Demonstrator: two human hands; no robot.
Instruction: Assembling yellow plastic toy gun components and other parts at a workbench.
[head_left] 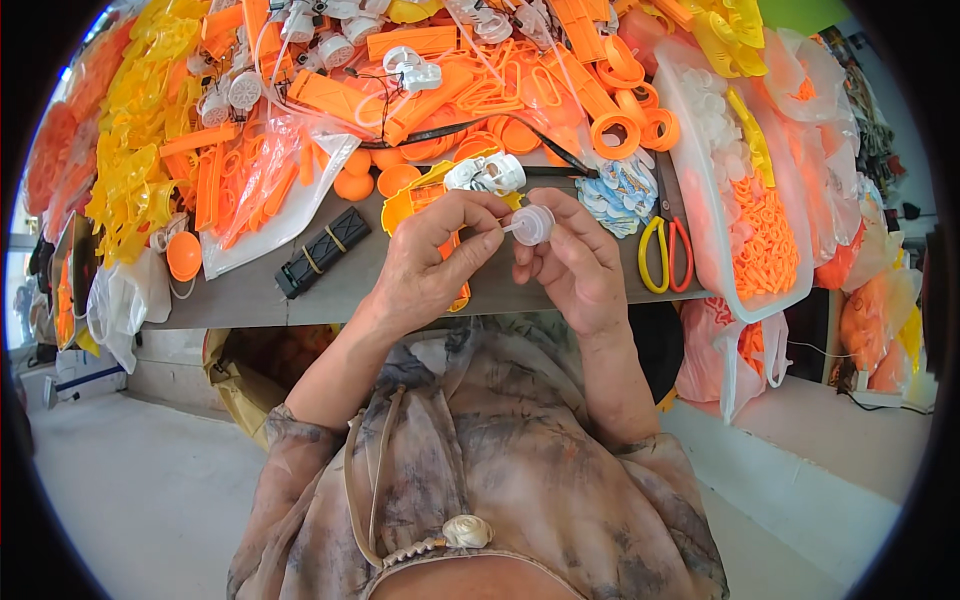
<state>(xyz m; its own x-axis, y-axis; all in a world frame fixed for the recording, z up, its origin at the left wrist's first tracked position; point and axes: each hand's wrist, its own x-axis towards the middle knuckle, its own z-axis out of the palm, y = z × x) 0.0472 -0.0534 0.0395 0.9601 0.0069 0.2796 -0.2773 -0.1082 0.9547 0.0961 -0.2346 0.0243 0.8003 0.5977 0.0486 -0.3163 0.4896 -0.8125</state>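
My left hand point(420, 262) and my right hand point(588, 265) meet over the table's near edge. Between the fingers of my right hand is a small round clear plastic piece point(534, 225), shaped like a cap with a rim. A thin whitish stem point(511, 227) runs from it to my left thumb and forefinger, which pinch its end. Just beyond my fingers lies a yellow plastic shell point(398, 209), partly hidden by my left hand. A white mechanical unit point(490, 173) rests at its far end. Some orange plastic shows beneath my left hand.
Orange and yellow plastic parts heap across the back. Scissors point(664, 250) with yellow and red handles lie right, beside a stack of printed stickers point(617, 196). A black banded bundle point(322, 253) lies left. A translucent bin point(688, 190) at right holds small orange pieces point(765, 240).
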